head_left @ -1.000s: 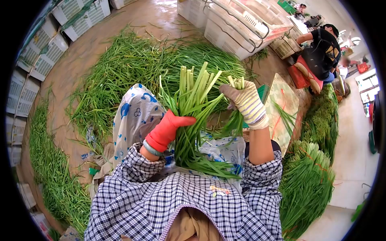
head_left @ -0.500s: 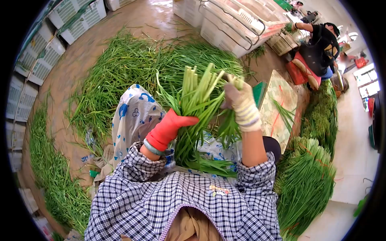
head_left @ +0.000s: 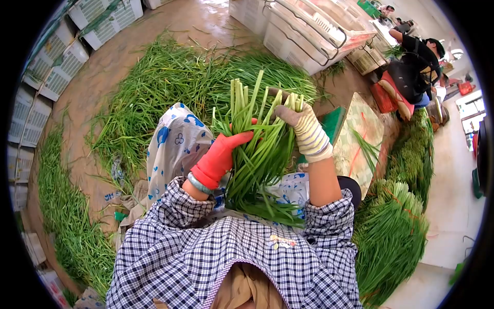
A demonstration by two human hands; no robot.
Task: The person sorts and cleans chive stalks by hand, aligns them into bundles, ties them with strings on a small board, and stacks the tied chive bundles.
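Observation:
My left hand [head_left: 218, 157], in a red glove, is wrapped round a bunch of green stalks [head_left: 252, 165] with pale cut ends upward and leaves hanging over my lap. My right hand [head_left: 303, 126], in a striped glove with grey fingertips, grips a smaller cluster of stalks [head_left: 293, 103] at the bunch's right side, near the pale ends. The leaves of the two groups overlap between my hands. A plastic sheet with blue prints [head_left: 177, 136] covers my leg beneath.
Loose greens [head_left: 154, 92] lie on the floor ahead. White crates [head_left: 303, 38] stand beyond, others [head_left: 64, 69] at left. A board [head_left: 360, 139] with a few leaves is at right, beside tied bundles [head_left: 391, 237]. Another person [head_left: 414, 67] sits at upper right.
My right hand has moved left with its stalks, from apart on the right to against the bunch in my left hand. The other person's arm has moved outward.

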